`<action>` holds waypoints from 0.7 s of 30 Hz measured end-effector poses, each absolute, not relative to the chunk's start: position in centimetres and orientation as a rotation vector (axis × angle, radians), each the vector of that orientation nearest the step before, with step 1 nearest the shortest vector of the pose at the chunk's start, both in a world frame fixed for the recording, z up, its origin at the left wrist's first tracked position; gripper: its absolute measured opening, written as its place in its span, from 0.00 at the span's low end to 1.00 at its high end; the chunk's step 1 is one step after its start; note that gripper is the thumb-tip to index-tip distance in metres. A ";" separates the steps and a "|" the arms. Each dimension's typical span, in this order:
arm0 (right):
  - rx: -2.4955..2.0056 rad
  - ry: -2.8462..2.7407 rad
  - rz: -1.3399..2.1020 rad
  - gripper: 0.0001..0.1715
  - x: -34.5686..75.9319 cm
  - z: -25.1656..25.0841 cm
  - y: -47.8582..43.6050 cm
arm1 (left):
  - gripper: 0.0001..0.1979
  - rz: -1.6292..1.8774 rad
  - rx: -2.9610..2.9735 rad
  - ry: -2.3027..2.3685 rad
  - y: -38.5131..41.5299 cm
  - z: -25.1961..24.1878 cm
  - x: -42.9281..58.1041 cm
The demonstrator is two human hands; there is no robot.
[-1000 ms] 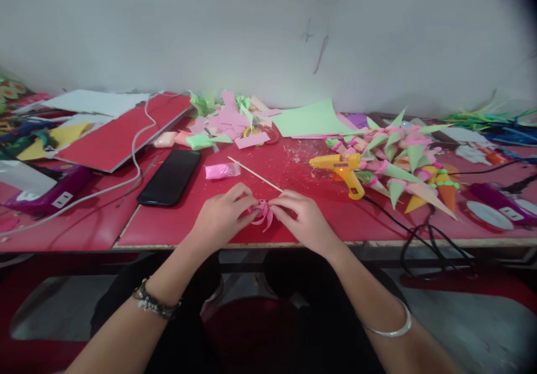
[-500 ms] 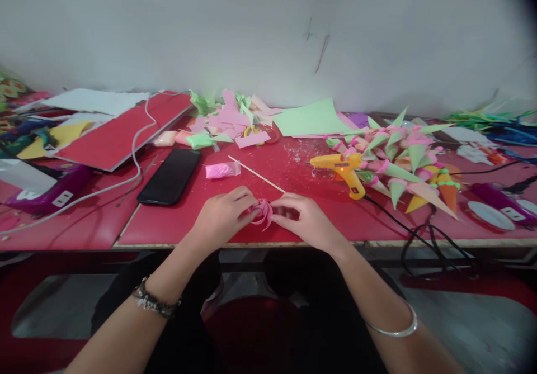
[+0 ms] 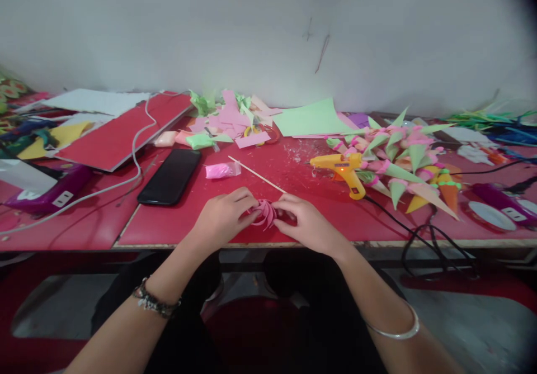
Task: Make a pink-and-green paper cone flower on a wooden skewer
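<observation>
A small pink paper piece with curved, fanned strips (image 3: 264, 216) is between my hands, low over the front of the red table. My left hand (image 3: 224, 214) pinches its left side between thumb and fingers. From the other side, the bent fingers and thumb of my right hand (image 3: 307, 220) close on its right edge. Just beyond my right fingertips lies a thin wooden stick (image 3: 258, 175), slanting back to the left. A small packet of bright pink clay-like material (image 3: 221, 170) rests behind my left hand.
A yellow glue gun (image 3: 342, 171) lies to the right, beside a heap of green and pink paper cones (image 3: 394, 156). At left are a black phone (image 3: 170, 177), a white cable (image 3: 136, 145) and a red board (image 3: 126, 131). Paper scraps (image 3: 229, 119) lie behind.
The pink strips between my hands have spread into a fuller fan shape. My right hand has shifted very slightly right; the things on the table have not moved.
</observation>
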State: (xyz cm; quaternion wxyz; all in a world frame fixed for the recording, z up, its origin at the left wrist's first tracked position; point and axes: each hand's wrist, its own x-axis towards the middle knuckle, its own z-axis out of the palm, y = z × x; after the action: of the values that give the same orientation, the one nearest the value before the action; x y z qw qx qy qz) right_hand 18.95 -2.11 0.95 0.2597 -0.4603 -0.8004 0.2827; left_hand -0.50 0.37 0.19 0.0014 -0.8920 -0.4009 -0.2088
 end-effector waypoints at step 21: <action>-1.202 -2.082 0.612 0.11 17.9 -0.1 -2.0 | 0.17 -0.542 -2.863 -1.210 0.3 0.2 -0.6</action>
State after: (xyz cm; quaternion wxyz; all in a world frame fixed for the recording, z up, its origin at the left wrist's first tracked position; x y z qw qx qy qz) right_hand 17.87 -1.96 -0.15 0.3244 -0.4585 -0.7938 0.2334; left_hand -0.57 0.33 0.21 -0.0068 -0.9074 -0.3835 -0.1717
